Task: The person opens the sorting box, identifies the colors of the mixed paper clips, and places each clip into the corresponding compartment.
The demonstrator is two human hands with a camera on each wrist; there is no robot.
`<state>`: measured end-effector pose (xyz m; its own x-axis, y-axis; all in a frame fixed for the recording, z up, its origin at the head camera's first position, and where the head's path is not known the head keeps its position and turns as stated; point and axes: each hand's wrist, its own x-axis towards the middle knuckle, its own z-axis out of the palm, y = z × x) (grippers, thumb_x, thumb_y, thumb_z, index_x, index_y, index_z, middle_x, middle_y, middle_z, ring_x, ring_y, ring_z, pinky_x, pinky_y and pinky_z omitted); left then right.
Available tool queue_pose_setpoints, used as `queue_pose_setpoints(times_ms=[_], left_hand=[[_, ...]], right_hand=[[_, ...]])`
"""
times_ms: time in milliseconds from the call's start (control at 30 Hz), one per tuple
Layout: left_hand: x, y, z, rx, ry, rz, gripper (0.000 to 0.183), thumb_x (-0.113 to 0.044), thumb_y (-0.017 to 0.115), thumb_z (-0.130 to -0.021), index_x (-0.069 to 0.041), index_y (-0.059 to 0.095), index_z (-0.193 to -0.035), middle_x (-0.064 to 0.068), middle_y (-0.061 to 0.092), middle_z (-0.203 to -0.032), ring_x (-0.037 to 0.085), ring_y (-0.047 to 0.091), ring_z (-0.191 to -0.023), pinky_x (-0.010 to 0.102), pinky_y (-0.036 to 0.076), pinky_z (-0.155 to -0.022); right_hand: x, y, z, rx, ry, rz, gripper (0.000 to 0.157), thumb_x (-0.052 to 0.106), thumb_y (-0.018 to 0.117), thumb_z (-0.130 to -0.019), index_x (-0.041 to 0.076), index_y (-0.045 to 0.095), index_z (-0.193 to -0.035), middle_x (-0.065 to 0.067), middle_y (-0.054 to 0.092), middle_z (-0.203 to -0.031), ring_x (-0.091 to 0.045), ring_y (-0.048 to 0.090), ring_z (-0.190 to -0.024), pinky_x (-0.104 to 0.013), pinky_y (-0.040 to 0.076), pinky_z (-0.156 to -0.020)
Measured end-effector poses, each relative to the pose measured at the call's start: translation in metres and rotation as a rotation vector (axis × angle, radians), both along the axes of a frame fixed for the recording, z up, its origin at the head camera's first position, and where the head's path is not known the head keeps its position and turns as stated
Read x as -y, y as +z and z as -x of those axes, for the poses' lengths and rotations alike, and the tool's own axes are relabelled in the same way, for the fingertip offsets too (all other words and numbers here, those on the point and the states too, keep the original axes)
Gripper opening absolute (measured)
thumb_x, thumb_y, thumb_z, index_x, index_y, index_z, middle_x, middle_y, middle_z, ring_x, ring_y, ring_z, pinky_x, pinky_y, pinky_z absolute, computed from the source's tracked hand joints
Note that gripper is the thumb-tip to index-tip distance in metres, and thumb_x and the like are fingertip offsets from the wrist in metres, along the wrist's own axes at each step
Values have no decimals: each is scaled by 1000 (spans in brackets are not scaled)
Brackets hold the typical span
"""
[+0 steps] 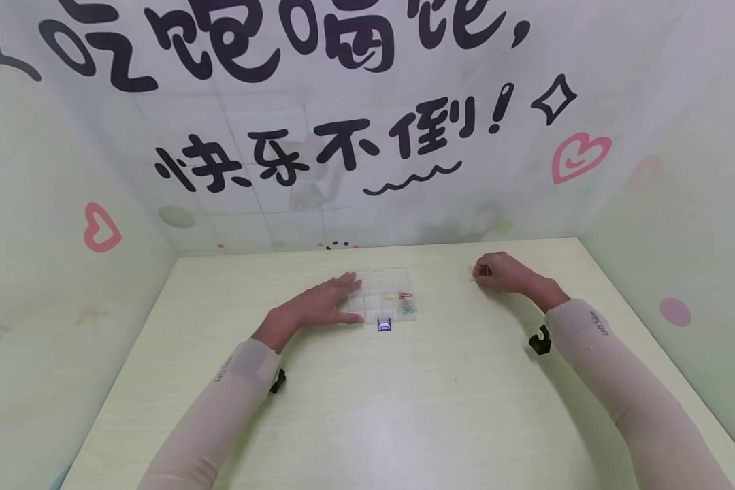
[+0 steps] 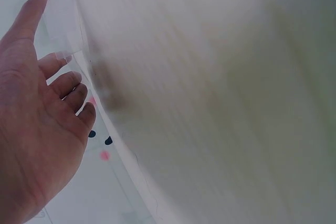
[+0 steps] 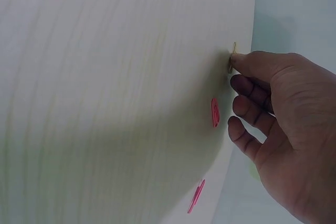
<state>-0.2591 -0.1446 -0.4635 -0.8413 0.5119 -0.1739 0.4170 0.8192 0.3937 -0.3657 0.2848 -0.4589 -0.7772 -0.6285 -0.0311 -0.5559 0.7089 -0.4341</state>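
Note:
A clear plastic compartment box [image 1: 380,279] lies open toward the back of the table. My left hand [image 1: 322,303] rests at its left side, fingers straight and thumb along the near edge; the left wrist view shows those fingertips touching the clear plastic [image 2: 65,19]. Inside the box's right compartments are red paper clips [image 1: 405,297], green paper clips [image 1: 407,309] and something yellow [image 1: 390,297]. To the right, my right hand [image 1: 503,272] pinches a gold-yellow paper clip [image 3: 234,49] between thumb and finger. Two pink paper clips, one [image 3: 215,113] nearer the hand and another [image 3: 196,196], lie on the table.
A blue-and-white label or latch [image 1: 384,324] sits at the box's front edge. The pale wooden table [image 1: 373,408] meets a printed back wall [image 1: 343,218] close behind both hands. Side walls stand left and right.

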Motion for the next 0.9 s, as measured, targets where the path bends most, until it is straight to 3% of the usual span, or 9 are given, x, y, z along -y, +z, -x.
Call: queue_pose_setpoints(times_ms=[900], left_hand=[[0,0,-1,5,6,-8,96,-70,58,-84,-17,25,-156,5,12,-164,27,12,-151,51,20,-118]], right_hand=[[2,1,-7,-11,-33,14,6,9,69,-88,5,67,-84,-1,62,-77,-14,51,-70,-32,46,-67]])
